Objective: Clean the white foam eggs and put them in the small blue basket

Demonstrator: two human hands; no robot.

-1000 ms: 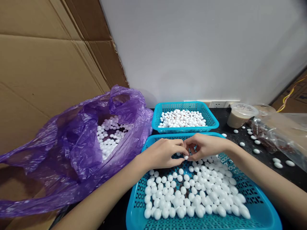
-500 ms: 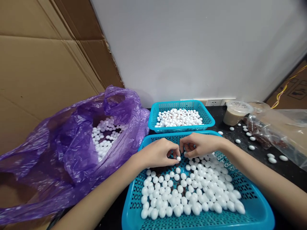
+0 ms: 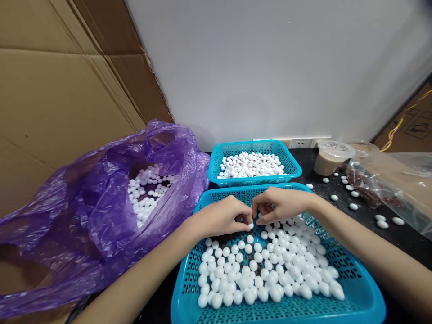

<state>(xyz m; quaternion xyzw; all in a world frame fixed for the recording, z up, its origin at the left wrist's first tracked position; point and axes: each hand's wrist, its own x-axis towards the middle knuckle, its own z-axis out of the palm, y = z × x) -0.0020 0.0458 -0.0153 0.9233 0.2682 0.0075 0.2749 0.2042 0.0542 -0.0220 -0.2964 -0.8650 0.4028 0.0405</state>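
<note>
The left hand (image 3: 222,217) pinches a small white ball (image 3: 250,226) over the near blue basket (image 3: 256,187); the right hand (image 3: 280,204) curls beside it, its grip unclear. Many balls lie below; more fill the far basket (image 3: 253,144) and purple bag (image 3: 101,193).

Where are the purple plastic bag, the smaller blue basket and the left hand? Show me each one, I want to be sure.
Purple plastic bag (image 3: 101,211), head view, on its crumpled side.
Smaller blue basket (image 3: 254,182), head view, on its front wall.
Left hand (image 3: 222,217), head view, on its back.
</note>
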